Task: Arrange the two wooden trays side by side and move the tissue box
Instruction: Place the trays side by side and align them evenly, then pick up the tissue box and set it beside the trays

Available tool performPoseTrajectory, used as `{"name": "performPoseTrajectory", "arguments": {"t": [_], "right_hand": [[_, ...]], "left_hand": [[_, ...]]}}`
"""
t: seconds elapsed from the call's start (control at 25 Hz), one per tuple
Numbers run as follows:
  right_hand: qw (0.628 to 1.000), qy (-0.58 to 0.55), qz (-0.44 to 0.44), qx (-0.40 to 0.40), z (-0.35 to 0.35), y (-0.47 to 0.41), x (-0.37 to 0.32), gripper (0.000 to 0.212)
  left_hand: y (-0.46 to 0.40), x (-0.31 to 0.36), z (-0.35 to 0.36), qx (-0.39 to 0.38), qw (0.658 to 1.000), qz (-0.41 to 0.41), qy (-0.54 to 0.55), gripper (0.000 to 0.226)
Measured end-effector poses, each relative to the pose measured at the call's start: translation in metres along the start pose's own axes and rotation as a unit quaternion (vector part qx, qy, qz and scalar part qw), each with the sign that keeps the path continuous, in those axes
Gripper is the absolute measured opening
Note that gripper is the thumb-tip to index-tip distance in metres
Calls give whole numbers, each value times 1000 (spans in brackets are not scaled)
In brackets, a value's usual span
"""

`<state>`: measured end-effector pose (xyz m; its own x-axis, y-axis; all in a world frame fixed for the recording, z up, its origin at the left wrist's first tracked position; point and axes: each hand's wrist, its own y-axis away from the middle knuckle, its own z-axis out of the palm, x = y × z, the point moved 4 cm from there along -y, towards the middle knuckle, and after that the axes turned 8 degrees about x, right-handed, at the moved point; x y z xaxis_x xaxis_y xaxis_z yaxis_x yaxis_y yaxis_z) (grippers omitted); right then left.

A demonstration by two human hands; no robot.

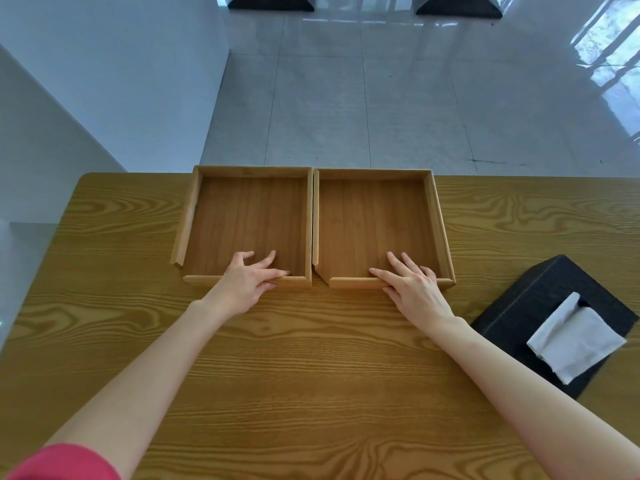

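Observation:
Two shallow wooden trays stand side by side at the far edge of the table, their inner walls nearly touching. My left hand [247,284] grips the near rim of the left tray [249,216], fingers inside and thumb outside. My right hand [414,289] holds the near rim of the right tray [372,220] the same way. A black tissue box [526,306] with a white tissue sticking out lies on the table to the right of my right forearm, untouched.
The wooden table [298,358] ends just behind the trays; beyond it is a glossy tiled floor [381,98]. A white wall or cabinet [104,81] stands at the left. Two dark furniture bases sit at the far top.

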<state>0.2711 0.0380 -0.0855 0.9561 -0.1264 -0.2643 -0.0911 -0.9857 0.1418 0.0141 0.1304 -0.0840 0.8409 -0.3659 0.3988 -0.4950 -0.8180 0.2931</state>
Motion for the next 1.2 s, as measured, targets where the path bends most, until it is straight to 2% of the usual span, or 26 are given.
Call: {"name": "performPoseTrajectory", "arguments": {"t": [0.32, 0.56, 0.88, 1.2], "right_hand": [[1000, 12, -1, 3, -1, 1, -1, 41], [998, 47, -1, -30, -2, 6, -8, 56], [999, 30, -4, 38, -42, 30, -9, 62], [996, 26, 11, 90, -74, 80, 25, 64]], "left_hand": [[-1, 0, 0, -5, 1000, -9, -14, 39], [-2, 18, 1, -16, 995, -22, -99, 53], [18, 81, -18, 41, 992, 30, -116, 59], [51, 155, -5, 68, 990, 71, -99, 57]]}}
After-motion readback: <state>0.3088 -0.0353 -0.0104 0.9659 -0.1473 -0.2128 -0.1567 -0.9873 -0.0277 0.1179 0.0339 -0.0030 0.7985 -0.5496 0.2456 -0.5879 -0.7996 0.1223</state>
